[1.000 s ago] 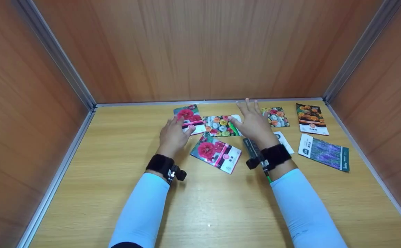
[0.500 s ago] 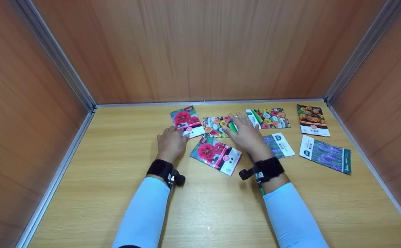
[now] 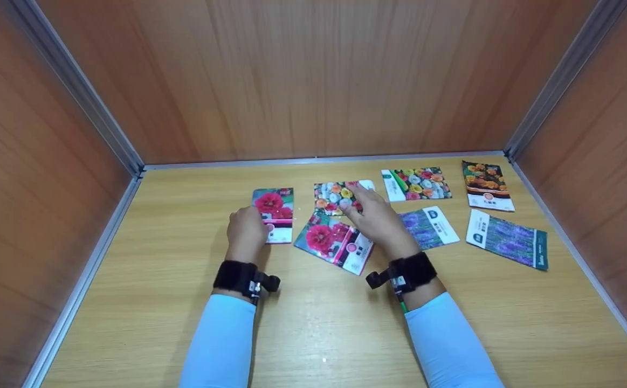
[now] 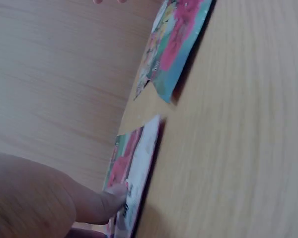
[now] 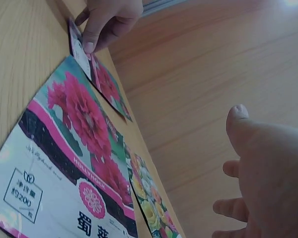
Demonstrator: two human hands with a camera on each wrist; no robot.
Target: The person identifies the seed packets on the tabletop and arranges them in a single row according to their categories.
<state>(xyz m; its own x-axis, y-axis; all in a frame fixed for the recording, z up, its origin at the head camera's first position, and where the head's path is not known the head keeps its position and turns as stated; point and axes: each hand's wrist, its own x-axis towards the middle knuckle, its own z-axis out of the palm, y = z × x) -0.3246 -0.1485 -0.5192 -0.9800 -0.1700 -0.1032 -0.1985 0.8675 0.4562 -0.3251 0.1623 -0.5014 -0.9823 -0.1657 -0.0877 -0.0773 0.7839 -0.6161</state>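
My left hand grips the left edge of a pink-flower seed packet, its thumb on the printed face in the left wrist view. Above the mixed-colour flower seed packet hovers my right hand, fingers spread and holding nothing. A second pink seed packet, marked Hollyhock, lies slanted on the table between the hands. In the head view its upper corner meets the mixed-colour packet's lower edge.
To the right lie another mixed-colour packet, an orange-flower packet and two lavender packets, one near my right wrist and one farther out. Wooden panels with metal edging enclose the table.
My left hand has drawn the upper pink packet left and toward me, turning it nearly straight. My right hand has moved left and nearer, off the right-hand mixed-colour packet.
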